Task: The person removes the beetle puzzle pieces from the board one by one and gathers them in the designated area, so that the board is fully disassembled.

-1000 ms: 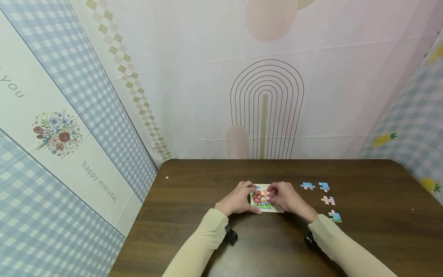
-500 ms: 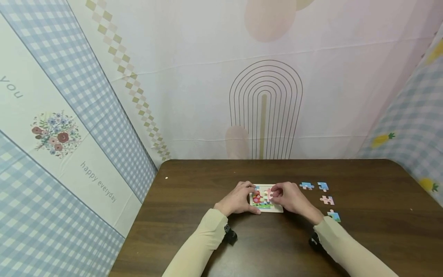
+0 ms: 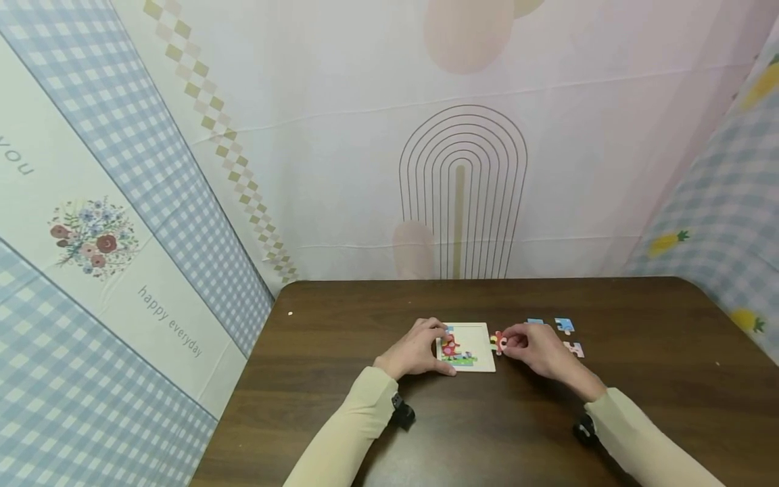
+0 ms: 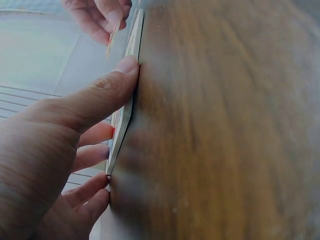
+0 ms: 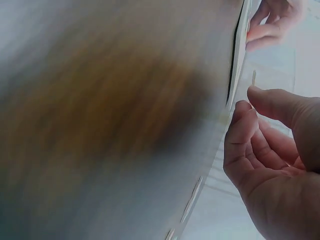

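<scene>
A small jigsaw tray (image 3: 477,346) with a pale border lies on the table; its left part holds joined picture pieces, its right part shows bare pale backing. My left hand (image 3: 416,350) grips the tray's left end, thumb (image 4: 107,90) on the near edge and fingers at the far and left sides. Just right of the tray, my right hand (image 3: 544,350) pinches a red and yellow jigsaw piece (image 3: 498,343) between thumb and fingertips. Seen edge-on in the right wrist view, that piece (image 5: 254,78) sticks out past the thumb, apart from the tray.
Beyond and beside my right hand lie loose jigsaw pieces: a blue one (image 3: 564,326), a pink one (image 3: 575,349) and another blue one (image 3: 535,320) partly covered by the hand. The dark wooden table (image 3: 341,304) ends at a patterned cloth backdrop (image 3: 341,169).
My right hand has lifted the piece off the tray's right part and carried it rightward, uncovering the pale backing. The left hand keeps its hold on the tray.
</scene>
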`<state>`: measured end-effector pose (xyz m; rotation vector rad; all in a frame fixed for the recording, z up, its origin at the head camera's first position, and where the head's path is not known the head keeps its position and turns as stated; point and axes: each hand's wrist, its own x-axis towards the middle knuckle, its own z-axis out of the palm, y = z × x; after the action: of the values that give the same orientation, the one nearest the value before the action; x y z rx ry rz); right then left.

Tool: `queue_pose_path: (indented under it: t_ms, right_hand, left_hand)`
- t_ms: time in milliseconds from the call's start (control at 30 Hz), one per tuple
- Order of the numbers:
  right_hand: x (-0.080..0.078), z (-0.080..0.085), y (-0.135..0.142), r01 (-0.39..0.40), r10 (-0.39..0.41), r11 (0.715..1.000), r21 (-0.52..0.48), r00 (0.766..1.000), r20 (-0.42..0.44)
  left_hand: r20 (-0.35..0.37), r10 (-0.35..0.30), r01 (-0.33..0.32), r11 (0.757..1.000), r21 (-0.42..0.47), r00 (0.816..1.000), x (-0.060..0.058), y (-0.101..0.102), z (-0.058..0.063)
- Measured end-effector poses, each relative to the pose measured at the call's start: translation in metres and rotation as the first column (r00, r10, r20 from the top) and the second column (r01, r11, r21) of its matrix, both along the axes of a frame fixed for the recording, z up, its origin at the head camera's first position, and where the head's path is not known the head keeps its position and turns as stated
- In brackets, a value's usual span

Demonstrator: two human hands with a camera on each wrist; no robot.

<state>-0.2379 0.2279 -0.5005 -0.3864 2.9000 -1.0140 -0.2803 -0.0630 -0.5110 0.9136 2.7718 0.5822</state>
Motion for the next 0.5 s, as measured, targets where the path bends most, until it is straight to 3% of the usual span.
queue_pose_path:
  t_ms: [500]
  right_hand:
    - [0.014,-0.003,0.053,0.028,-0.024,0.998,0.05,0.997,-0.075]
  left_hand:
    - [0.003,0.003,-0.003,1.0,0.01,1.0,0.0,-0.001,0.001]
